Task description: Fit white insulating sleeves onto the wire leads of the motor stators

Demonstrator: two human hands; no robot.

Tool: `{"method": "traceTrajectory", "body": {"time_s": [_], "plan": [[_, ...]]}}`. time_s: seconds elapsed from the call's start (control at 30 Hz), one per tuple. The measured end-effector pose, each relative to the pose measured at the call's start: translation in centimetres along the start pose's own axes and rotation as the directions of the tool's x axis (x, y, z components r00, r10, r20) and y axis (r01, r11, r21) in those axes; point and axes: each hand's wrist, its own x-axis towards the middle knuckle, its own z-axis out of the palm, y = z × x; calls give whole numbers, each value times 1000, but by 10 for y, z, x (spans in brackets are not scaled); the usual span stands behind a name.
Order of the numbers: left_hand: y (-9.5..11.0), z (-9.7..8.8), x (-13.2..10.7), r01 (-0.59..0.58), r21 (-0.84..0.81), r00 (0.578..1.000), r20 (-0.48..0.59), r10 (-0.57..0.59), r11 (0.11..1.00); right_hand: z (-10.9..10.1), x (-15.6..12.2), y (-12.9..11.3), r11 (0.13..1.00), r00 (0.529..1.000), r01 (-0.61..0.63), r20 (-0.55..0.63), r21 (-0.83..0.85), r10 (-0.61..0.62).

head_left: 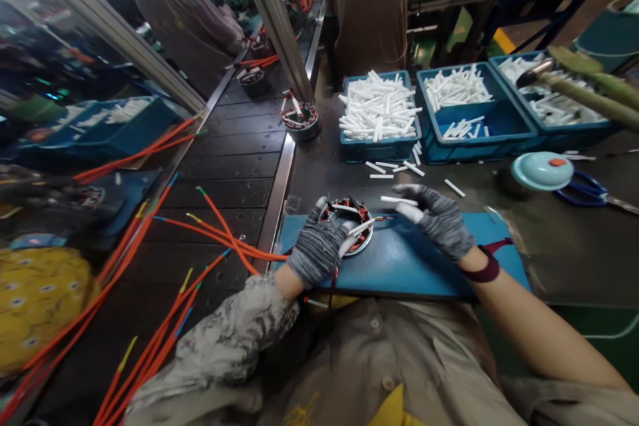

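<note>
In a grey glove with pale fingertips, my left hand grips the near left rim of a motor stator, a metal ring with reddish-brown windings. My left thumb lies by a white sleeve on a wire that sticks out of the ring to the right. Another white tube is pinched between the fingertips of my gloved right hand, above and to the right of the stator. A blue mat lies under both hands. My left fingers partly hide the ring.
Blue bins of white tubes stand behind the mat, with loose tubes before them. Orange wires cross the slatted conveyor at left, where another stator sits. Blue-handled scissors and a light-blue lidded container lie right. Co-workers stand beyond.
</note>
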Motion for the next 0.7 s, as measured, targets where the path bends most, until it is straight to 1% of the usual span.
{"method": "traceTrajectory", "body": {"time_s": [0.07, 0.13, 0.23, 0.3, 0.43, 0.5, 0.53, 0.6, 0.63, 0.7], "plan": [[1, 3, -4, 53, -15, 994, -91, -54, 999, -9, -15, -1, 996, 997, -76, -11, 55, 76], [-1, 9, -9, 84, -41, 977, -192, -91, 996, -13, -27, -1, 985, 986, -157, -46, 71, 160], [-4, 18, -15, 45, -57, 948, -313, -61, 997, -9, -37, 1, 970, 967, -228, -96, 84, 236], [-5, 22, -16, 10, -44, 937, -349, -24, 999, -4, -38, 3, 961, 960, -251, -101, 118, 263], [-5, 23, -15, 0, 12, 941, -340, 5, 1000, -3, -33, 8, 942, 950, -281, -89, 182, 300], [-4, 21, -15, -15, 29, 936, -351, 25, 999, -5, -32, 11, 945, 953, -273, -82, 180, 291], [-4, 20, -14, -32, 32, 931, -363, 42, 999, -6, -33, 12, 948, 958, -269, -54, 169, 282], [-3, 18, -14, -61, 26, 929, -364, 66, 998, -6, -33, 14, 960, 970, -243, 38, 136, 240], [-3, 17, -14, -65, 16, 938, -339, 67, 998, -5, -33, 14, 971, 976, -209, 81, 119, 200], [-3, 14, -14, -50, -5, 968, -248, 47, 999, -1, -30, 12, 993, 985, -95, 149, 66, 84]]}}
